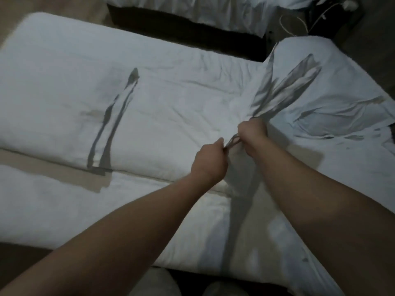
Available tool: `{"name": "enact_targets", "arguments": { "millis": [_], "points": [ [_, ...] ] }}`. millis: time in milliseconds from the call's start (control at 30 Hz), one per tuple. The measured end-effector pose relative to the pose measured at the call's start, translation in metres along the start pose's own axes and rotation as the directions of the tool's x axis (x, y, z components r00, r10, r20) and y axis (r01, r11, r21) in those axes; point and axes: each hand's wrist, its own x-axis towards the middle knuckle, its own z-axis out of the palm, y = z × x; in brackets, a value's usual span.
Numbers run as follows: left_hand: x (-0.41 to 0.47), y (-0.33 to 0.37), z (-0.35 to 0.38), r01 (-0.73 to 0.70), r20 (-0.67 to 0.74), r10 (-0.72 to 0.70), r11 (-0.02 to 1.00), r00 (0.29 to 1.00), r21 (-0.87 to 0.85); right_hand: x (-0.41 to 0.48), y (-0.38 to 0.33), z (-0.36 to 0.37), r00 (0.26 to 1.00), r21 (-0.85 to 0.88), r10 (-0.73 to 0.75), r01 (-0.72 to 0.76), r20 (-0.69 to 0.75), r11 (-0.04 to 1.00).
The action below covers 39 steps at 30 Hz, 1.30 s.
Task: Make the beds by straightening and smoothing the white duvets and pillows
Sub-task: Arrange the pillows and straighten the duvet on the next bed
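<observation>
A white duvet [89, 86] lies spread across the bed, with a raised crease [115, 116] running down its left half. At the right it bunches into a heap of folds [324, 86]. My left hand [208, 161] and my right hand [252, 133] are close together over the middle of the bed. Each grips a pinched-up ridge of the white fabric [232, 142], and taut folds run from my right hand up toward the heap. A second white layer [53, 214] lies along the near side of the bed.
A strip of beige sheet [49, 167] shows between the duvet and the near layer. A second bed with rumpled white bedding [192, 9] stands beyond a dark gap [192, 37]. White cables [299, 22] lie on dark furniture at the top right.
</observation>
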Motion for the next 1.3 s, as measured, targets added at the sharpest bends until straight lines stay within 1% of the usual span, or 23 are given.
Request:
{"name": "enact_targets", "arguments": {
  "millis": [133,233,267,300,367,400,433,467,533,600,700,767,833,900,967,1033,1067,1100,1133,1167,1233,1267,1300],
  "points": [
    [0.009,-0.100,-0.088,0.032,-0.139,-0.046,0.995,0.989,-0.099,-0.034,-0.093,0.100,0.987,-0.098,-0.158,0.161,0.035,0.982],
    [0.002,-0.184,-0.139,0.071,-0.251,-0.084,0.996,0.964,-0.061,-0.052,-0.141,0.194,0.968,-0.210,-0.244,0.250,0.054,0.945],
    [-0.001,-0.212,-0.150,0.108,-0.294,-0.116,0.993,0.949,-0.043,-0.060,-0.150,0.223,0.959,-0.226,-0.271,0.282,0.078,0.932],
    [-0.004,-0.241,-0.157,0.177,-0.330,-0.178,0.984,0.927,-0.033,-0.066,-0.156,0.252,0.940,-0.236,-0.317,0.340,0.128,0.910],
    [-0.008,-0.296,-0.160,0.420,-0.306,-0.414,0.906,0.858,-0.048,-0.075,-0.154,0.301,0.863,-0.226,-0.390,0.470,0.321,0.853],
    [-0.009,-0.320,-0.159,0.543,-0.250,-0.538,0.838,0.805,-0.057,-0.075,-0.150,0.320,0.822,-0.242,-0.383,0.509,0.421,0.826],
    [-0.010,-0.340,-0.154,0.619,-0.184,-0.615,0.784,0.766,-0.044,-0.073,-0.142,0.333,0.803,-0.292,-0.327,0.510,0.497,0.809],
    [-0.010,-0.356,-0.146,0.639,-0.137,-0.635,0.769,0.760,-0.013,-0.067,-0.131,0.342,0.802,-0.351,-0.266,0.497,0.534,0.794],
    [-0.003,-0.378,-0.131,0.579,-0.066,-0.576,0.815,0.815,0.027,-0.051,-0.105,0.345,0.828,-0.451,-0.221,0.482,0.516,0.751],
    [0.007,-0.388,-0.115,0.521,0.002,-0.521,0.854,0.854,0.016,-0.031,-0.076,0.334,0.854,-0.556,-0.202,0.474,0.479,0.683],
    [0.020,-0.386,-0.101,0.550,0.027,-0.551,0.834,0.834,0.031,0.000,-0.032,0.300,0.880,-0.655,-0.176,0.450,0.441,0.607],
    [0.027,-0.379,-0.097,0.594,0.000,-0.594,0.805,0.805,0.002,0.018,-0.008,0.275,0.888,-0.692,-0.191,0.448,0.418,0.566],
    [0.037,-0.373,-0.096,0.605,-0.031,-0.604,0.796,0.796,0.014,0.034,0.011,0.256,0.902,-0.728,-0.200,0.428,0.383,0.536],
    [0.052,-0.364,-0.094,0.563,-0.030,-0.562,0.825,0.827,0.057,0.044,0.024,0.241,0.920,-0.743,-0.172,0.386,0.351,0.547],
    [0.065,-0.350,-0.091,0.459,-0.045,-0.457,0.883,0.888,0.099,0.052,0.034,0.232,0.938,-0.755,-0.148,0.341,0.314,0.560],
    [0.077,-0.337,-0.092,0.361,-0.064,-0.357,0.928,0.932,0.092,0.057,0.043,0.227,0.959,-0.756,-0.118,0.276,0.258,0.594],
    [0.082,-0.334,-0.093,0.353,-0.077,-0.347,0.933,0.935,0.067,0.059,0.046,0.226,0.968,-0.751,-0.105,0.244,0.228,0.614],
    [0.086,-0.333,-0.095,0.377,-0.092,-0.373,0.926,0.923,0.028,0.060,0.049,0.226,0.973,-0.744,-0.098,0.223,0.209,0.629],
    [0.087,-0.335,-0.096,0.444,-0.098,-0.444,0.896,0.891,-0.019,0.060,0.052,0.227,0.974,-0.738,-0.095,0.219,0.206,0.638],
    [0.087,-0.336,-0.096,0.538,-0.105,-0.540,0.841,0.835,-0.047,0.060,0.054,0.228,0.972,-0.734,-0.096,0.224,0.212,0.642],
    [0.083,-0.344,-0.095,0.718,-0.126,-0.713,0.696,0.689,-0.009,0.059,0.056,0.231,0.967,-0.730,-0.108,0.244,0.229,0.638],
    [0.079,-0.349,-0.094,0.768,-0.124,-0.761,0.640,0.637,0.022,0.059,0.057,0.231,0.966,-0.730,-0.111,0.250,0.235,0.636],
    [0.076,-0.352,-0.094,0.784,-0.102,-0.779,0.620,0.619,0.025,0.059,0.057,0.230,0.964,-0.731,-0.113,0.256,0.240,0.632]
  ]
}}
